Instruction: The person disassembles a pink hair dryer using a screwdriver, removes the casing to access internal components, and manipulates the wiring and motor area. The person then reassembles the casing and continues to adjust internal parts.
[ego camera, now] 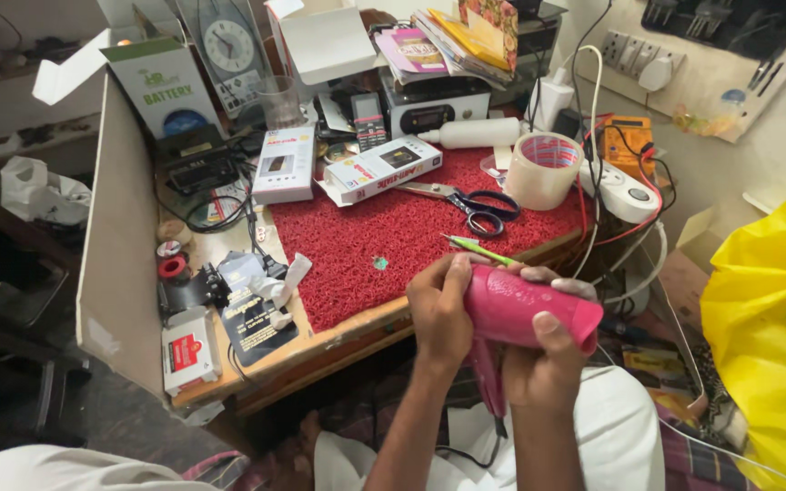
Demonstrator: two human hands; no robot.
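A pink hair dryer (525,309) is held over my lap, just in front of the table edge, with its folded handle and cord hanging down. My right hand (546,364) wraps around the dryer's body from below, and its fingertips show over the top. My left hand (437,309) is at the dryer's left end and pinches a thin green screwdriver (484,251). The tool lies across the top of that end and its tip is hidden by the hand.
A red textured mat (375,236) covers the wooden table (320,350). On it lie scissors (470,202), a tape roll (541,170) and a white box (382,168). A yellow bag (770,318) stands at the right. A yellow multimeter (625,141), cables and a white power strip (625,189) crowd the back right.
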